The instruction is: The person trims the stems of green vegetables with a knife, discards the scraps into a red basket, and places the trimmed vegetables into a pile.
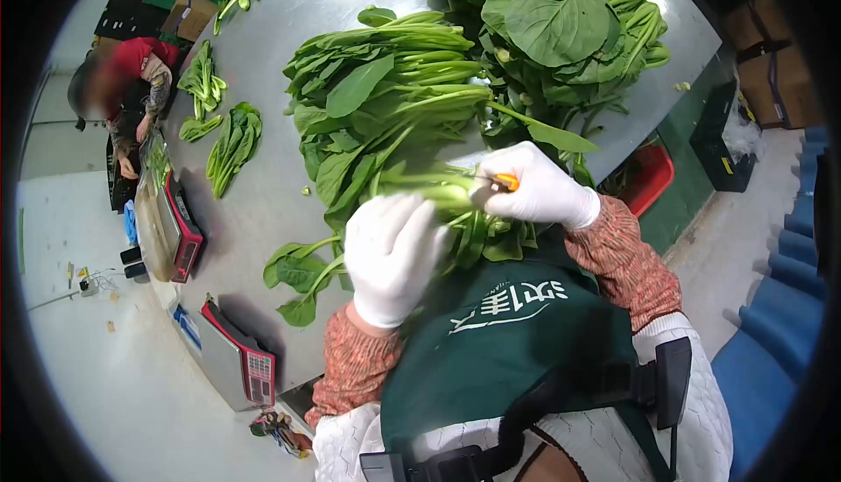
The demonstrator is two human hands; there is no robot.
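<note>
Space is opening on the bench [267, 210] left of the piled greens [385, 88], toward scales [185, 228] near the edge; the left hand [392, 254] is gripping a bunch [448, 194], the right hand [534, 188] an orange tool [506, 181].

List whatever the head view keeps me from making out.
All in the head view:
Orange tool: mostly covered by the right hand, so its full shape is unclear.
Leafy stalks by the left hand: blurred, so the exact grip can't be told.
Nearest scale's keypad: markings too small to read.
Far greens pile: cut off by the top edge.
</note>
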